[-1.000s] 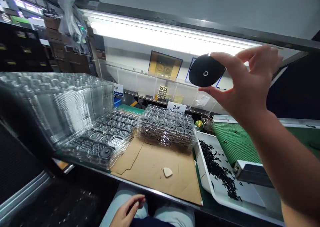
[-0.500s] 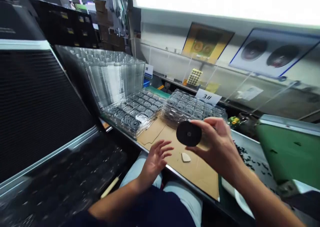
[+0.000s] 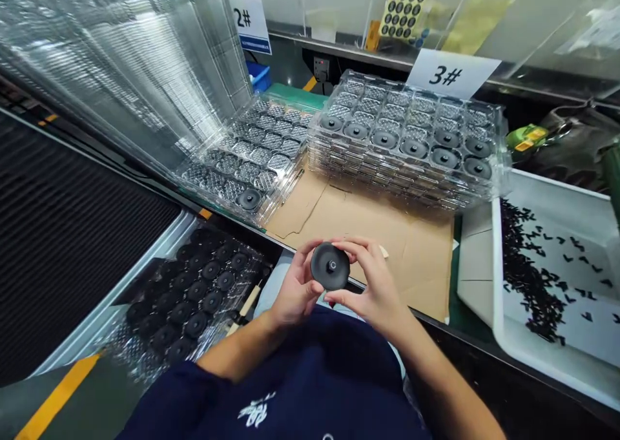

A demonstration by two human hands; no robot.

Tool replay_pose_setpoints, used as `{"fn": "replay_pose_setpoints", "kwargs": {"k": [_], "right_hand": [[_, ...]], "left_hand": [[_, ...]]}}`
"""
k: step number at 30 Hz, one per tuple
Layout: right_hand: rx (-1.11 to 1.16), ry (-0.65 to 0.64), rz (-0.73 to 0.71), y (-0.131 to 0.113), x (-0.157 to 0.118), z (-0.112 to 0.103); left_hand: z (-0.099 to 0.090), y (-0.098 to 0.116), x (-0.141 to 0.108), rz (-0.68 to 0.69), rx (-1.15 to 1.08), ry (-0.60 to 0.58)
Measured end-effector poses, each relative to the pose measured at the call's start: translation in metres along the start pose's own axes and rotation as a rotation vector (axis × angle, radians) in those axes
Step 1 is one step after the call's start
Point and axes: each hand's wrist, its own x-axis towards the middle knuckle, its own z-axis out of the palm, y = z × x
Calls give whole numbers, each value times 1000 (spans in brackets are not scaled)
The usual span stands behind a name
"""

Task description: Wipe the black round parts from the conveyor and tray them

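The black disc (image 3: pixel 330 267) is held between both hands, at the near edge of the tabletop (image 3: pixel 285 94), its central stud (image 3: pixel 332 265) facing the viewer. The left hand (image 3: pixel 296 291) is closed on the left rim; the right hand (image 3: pixel 374 283) is clamped on the right rim, thumb at the near side. Both hands contact the disc equally. The circular face presents no long axis. The clear tray (image 3: pixel 242 148) lies far left, nearer the left hand.

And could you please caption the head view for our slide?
Both hands hold a black disc near the cardboard sheet.
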Motion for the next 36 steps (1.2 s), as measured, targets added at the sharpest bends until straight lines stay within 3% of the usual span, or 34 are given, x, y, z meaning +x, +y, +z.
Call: {"fn": "replay_pose_setpoints", "kwargs": {"k": [3, 5, 11, 15, 19, 22, 25, 26, 28, 31, 33, 36], "right_hand": [[65, -66, 61, 16, 0, 1], [49, -62, 109, 40, -5, -2], [-369, 233, 575, 151, -26, 6], [-356, 225, 560, 180, -33, 35], [-254, 109, 481, 173, -32, 49], [-186, 37, 455, 156, -22, 32], [-154, 95, 441, 116, -3, 4], [-149, 174, 404, 98, 4, -4], [-132, 258, 220, 61, 16, -10], [-126, 202, 19, 26, 27, -3], [-131, 145, 1, 20, 29, 4], [-133, 193, -32, 24, 23, 9]], "left_hand": [[-1, -1, 11, -135, -66, 34], [-3, -1, 18, -202, -91, 34], [-10, -4, 35, -334, -123, 28], [-12, -5, 44, -420, -170, 52], [-15, -4, 48, -441, -156, 90], [-18, -4, 48, -437, -132, 85], [-19, -7, 49, -439, -111, 87], [-19, -8, 50, -442, -98, 95], [-17, -9, 52, -466, -56, 111], [-16, -9, 55, -513, 8, 117], [-16, -7, 57, -517, 26, 118], [-17, -4, 57, -470, 40, 104]]}}
